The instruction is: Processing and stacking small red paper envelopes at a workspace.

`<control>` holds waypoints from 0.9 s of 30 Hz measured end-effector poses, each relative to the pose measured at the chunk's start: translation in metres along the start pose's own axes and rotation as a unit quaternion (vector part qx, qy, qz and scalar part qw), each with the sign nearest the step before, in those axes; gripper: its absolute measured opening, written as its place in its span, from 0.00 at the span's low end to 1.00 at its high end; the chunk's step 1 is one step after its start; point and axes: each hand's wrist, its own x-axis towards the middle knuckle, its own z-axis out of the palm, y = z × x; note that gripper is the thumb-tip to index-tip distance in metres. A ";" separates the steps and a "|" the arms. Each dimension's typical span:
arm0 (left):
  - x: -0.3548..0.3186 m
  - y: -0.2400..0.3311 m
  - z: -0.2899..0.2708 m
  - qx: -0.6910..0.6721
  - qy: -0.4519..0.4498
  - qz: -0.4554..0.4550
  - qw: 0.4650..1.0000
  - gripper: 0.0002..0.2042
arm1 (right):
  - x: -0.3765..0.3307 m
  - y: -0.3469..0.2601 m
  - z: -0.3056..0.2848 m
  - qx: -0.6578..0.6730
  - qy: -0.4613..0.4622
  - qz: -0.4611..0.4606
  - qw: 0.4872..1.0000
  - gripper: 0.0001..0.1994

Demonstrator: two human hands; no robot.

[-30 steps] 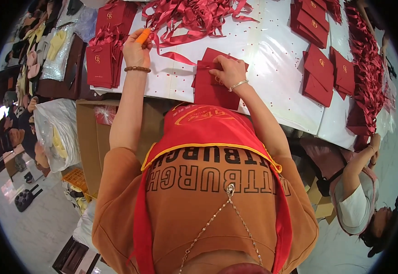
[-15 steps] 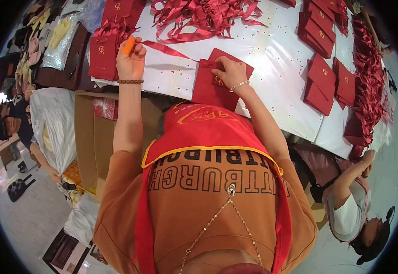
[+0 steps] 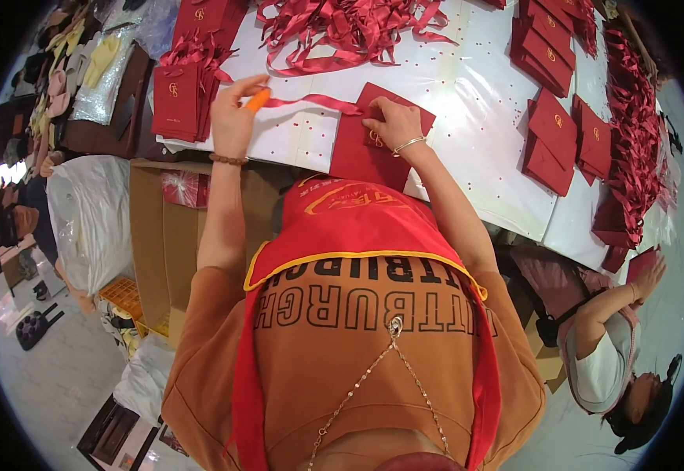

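Note:
A dark red paper bag [image 3: 365, 162] with a gold emblem lies flat at the table's near edge. My right hand [image 3: 399, 125], with a bracelet at its wrist, rests over the bag's upper part, fingers pinched together on it. From the bag a red ribbon [image 3: 322, 100] runs left across the white surface in a loose curve. At the ribbon's left end is my left hand [image 3: 234, 118], its thumb in an orange cover [image 3: 259, 100] and its forefinger stretched apart above. Whether the thumb touches the ribbon is hard to tell.
Loose red ribbons [image 3: 342, 35] heap at the table's far middle. Stacked red bags [image 3: 177, 102] stand left; more bags [image 3: 550, 141] and a long ribbon row [image 3: 632, 141] lie right. An open cardboard box [image 3: 153, 235] sits below left. A co-worker [image 3: 605, 337] works at right.
My left hand has turned and come down slightly toward the right, its thumb now pointing right. The ribbon has gone from taut to slack. My right hand stays on the bag.

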 end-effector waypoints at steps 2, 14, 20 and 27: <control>-0.007 0.008 0.015 -0.004 -0.106 0.008 0.994 0.11 | 0.000 -0.004 -0.001 -0.037 -0.006 -0.002 0.999 0.16; 0.009 -0.037 0.127 0.138 -0.184 0.090 0.969 0.07 | -0.025 0.009 -0.039 -0.128 0.073 -0.055 0.988 0.13; 0.005 -0.018 0.136 0.224 -0.182 0.192 0.938 0.06 | -0.031 0.026 -0.039 0.092 -0.005 0.085 0.992 0.15; -0.025 -0.007 0.159 0.206 -0.206 0.163 0.943 0.04 | -0.034 0.035 -0.034 0.170 0.017 0.102 0.980 0.17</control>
